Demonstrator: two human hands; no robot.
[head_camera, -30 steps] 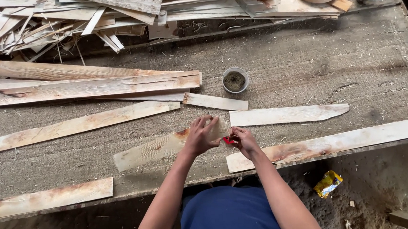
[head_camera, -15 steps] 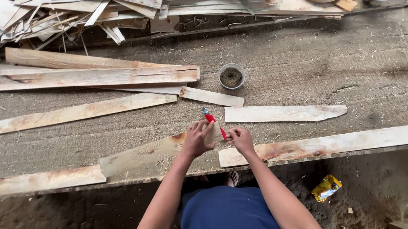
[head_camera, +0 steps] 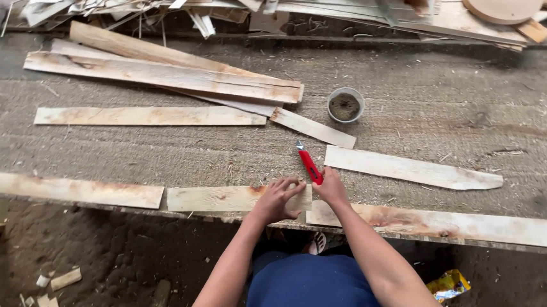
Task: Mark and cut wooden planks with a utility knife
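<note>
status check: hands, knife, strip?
Left hand pressing down wood strip at bench edge. Right hand gripping red utility knife, blade end pointing away. Small tin beyond, clear of hands.

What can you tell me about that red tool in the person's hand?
The red utility knife is slim, with a red plastic-looking body and a short greyish blade tip pointing away from the person. It lies slanted over the grey workbench, its near end held in the right hand, just beyond the end of the pale wood strip under the left hand.
</note>
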